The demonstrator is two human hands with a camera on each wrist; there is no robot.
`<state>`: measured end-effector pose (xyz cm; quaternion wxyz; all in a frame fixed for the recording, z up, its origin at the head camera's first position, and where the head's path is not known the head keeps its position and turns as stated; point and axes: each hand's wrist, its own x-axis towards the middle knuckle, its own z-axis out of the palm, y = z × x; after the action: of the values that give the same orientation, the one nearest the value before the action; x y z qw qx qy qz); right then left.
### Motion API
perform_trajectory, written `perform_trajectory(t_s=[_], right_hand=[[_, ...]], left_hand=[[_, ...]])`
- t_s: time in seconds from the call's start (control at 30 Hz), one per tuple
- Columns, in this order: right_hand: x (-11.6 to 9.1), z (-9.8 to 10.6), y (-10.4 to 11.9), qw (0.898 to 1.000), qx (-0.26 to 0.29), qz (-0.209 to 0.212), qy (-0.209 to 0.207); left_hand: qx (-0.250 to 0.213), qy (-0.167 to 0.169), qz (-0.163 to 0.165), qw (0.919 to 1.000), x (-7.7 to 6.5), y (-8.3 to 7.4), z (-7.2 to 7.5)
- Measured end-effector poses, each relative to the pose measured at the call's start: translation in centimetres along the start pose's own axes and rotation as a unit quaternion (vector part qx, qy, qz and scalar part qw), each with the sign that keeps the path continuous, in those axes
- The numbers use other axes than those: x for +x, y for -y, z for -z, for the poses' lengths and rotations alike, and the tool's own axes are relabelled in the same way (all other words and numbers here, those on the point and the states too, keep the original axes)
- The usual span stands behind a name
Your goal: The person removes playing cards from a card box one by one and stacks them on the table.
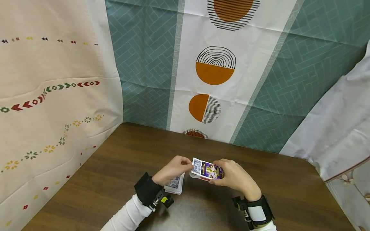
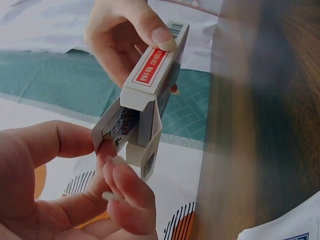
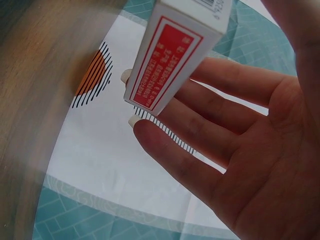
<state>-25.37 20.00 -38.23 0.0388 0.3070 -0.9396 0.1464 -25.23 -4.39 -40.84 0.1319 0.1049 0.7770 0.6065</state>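
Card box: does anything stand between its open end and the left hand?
Nothing visible does. The left hand pinches a card at the open end of the card box; the card stack lies on the table, not between them.

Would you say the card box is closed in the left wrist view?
No, the card box stands open, with flaps spread at the end nearest the left hand.

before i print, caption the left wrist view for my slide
Right fingers grip a card box; left fingers at its open end
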Motion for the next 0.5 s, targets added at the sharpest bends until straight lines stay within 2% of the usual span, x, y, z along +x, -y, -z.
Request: perform_trajectory(t_s=[0.3, 0.5], right_hand=[[0.05, 0.16, -0.13, 1.000, 0.002, -0.003, -0.003], [0.04, 0.06, -0.33, 1.000, 0.005, -0.007, -0.001]], left_hand=[[-0.036, 0.012, 0.010, 0.9992, 0.33, 0.02, 0.31], [-0.061, 0.040, 0.013, 0.9972, 0.21, 0.16, 0.89]])
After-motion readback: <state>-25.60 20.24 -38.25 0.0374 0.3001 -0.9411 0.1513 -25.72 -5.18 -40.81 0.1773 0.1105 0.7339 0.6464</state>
